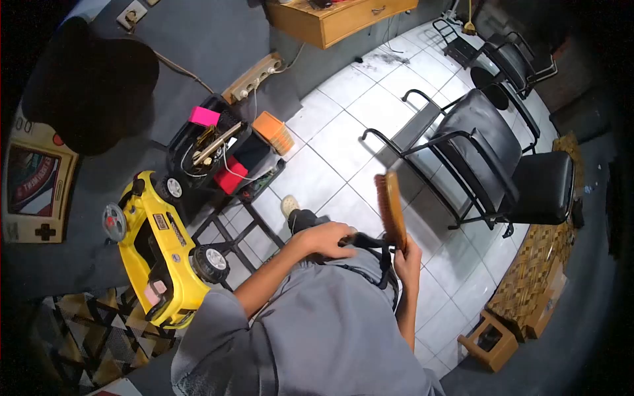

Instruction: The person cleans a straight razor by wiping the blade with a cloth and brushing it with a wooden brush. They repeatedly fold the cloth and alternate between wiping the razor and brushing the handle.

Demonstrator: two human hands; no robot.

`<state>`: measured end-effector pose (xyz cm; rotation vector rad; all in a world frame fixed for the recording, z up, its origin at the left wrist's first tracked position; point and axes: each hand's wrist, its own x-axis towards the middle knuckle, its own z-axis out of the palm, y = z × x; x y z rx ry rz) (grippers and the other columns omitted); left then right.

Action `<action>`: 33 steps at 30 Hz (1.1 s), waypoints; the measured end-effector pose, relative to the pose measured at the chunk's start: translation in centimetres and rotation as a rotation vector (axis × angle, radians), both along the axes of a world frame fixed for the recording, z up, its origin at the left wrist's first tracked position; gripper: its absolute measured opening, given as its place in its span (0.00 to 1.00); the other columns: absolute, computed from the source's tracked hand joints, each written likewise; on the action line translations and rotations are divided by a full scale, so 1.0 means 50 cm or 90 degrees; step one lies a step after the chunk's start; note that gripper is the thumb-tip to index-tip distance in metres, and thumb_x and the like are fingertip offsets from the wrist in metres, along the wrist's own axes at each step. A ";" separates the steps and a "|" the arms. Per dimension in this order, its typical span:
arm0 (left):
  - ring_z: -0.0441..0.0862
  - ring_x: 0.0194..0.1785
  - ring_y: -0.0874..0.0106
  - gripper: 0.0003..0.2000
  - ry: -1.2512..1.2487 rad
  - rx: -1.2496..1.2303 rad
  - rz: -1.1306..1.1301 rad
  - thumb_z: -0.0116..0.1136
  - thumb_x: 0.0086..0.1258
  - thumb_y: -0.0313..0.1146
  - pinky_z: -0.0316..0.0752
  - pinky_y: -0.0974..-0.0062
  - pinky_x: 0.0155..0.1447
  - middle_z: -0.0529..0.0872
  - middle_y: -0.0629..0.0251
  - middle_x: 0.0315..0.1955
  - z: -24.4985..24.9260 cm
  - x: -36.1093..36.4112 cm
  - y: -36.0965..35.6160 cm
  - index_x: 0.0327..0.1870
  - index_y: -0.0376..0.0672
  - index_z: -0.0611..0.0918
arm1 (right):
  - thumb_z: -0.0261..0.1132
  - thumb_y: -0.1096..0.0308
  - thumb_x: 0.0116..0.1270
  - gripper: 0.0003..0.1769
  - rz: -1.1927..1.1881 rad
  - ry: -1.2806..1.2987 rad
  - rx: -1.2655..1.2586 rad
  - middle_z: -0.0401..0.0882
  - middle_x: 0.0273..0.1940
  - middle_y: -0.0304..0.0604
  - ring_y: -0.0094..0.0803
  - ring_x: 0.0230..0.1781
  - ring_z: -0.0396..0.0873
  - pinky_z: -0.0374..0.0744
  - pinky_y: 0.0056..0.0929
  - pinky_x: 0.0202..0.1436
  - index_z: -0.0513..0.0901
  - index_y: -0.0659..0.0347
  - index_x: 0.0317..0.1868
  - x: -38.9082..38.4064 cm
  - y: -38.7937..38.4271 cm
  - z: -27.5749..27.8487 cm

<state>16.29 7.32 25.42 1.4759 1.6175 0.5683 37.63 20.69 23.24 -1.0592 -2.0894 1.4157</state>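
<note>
My right hand (pixel 407 257) is wrapped round the lower end of a wooden brush (pixel 392 210), which stands upright with its reddish-brown bristles facing left. A black strap (pixel 373 242) runs between my hands at waist height, close to the brush's base. My left hand (pixel 325 239) is closed with curled fingers at the strap's left end, in front of my grey shirt (pixel 317 317). Its fingertips are slightly blurred, and part of what they grip is hidden.
On the left are a yellow toy car (pixel 162 247) and a black cart (pixel 198 148) with tools and an orange basket (pixel 273 132). Black chairs (pixel 482 145) stand on the right on white tiles (pixel 323 171). A wooden drawer (pixel 343 23) juts from the wall.
</note>
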 end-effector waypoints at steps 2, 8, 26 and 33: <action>0.79 0.39 0.51 0.14 -0.054 0.043 0.008 0.57 0.64 0.40 0.73 0.61 0.45 0.82 0.50 0.34 -0.005 0.023 0.023 0.38 0.35 0.79 | 0.48 0.84 0.50 0.20 -0.022 0.038 -0.026 0.80 0.31 0.48 0.33 0.34 0.80 0.75 0.28 0.42 0.78 0.68 0.44 -0.019 0.016 0.017; 0.77 0.37 0.49 0.12 -0.122 0.114 -0.026 0.49 0.71 0.37 0.71 0.58 0.43 0.79 0.46 0.29 -0.032 0.077 0.061 0.41 0.36 0.75 | 0.65 0.72 0.61 0.07 -0.155 0.010 0.229 0.67 0.26 0.32 0.19 0.26 0.63 0.63 0.21 0.28 0.75 0.64 0.35 -0.049 0.058 0.060; 0.60 0.32 0.90 0.06 -0.627 0.306 0.350 0.45 0.78 0.33 0.58 0.90 0.33 0.64 0.81 0.28 0.169 0.019 0.139 0.40 0.42 0.72 | 0.49 0.44 0.71 0.32 0.109 -0.357 -0.022 0.79 0.31 0.65 0.60 0.37 0.79 0.75 0.46 0.41 0.82 0.68 0.34 0.002 0.024 -0.124; 0.61 0.30 0.90 0.09 -0.499 0.250 0.398 0.44 0.78 0.36 0.58 0.90 0.33 0.66 0.81 0.27 0.159 0.012 0.122 0.47 0.41 0.73 | 0.41 0.32 0.70 0.34 -0.067 0.114 -0.421 0.57 0.14 0.26 0.15 0.11 0.56 0.53 0.18 0.13 0.68 0.56 0.25 -0.004 0.045 0.045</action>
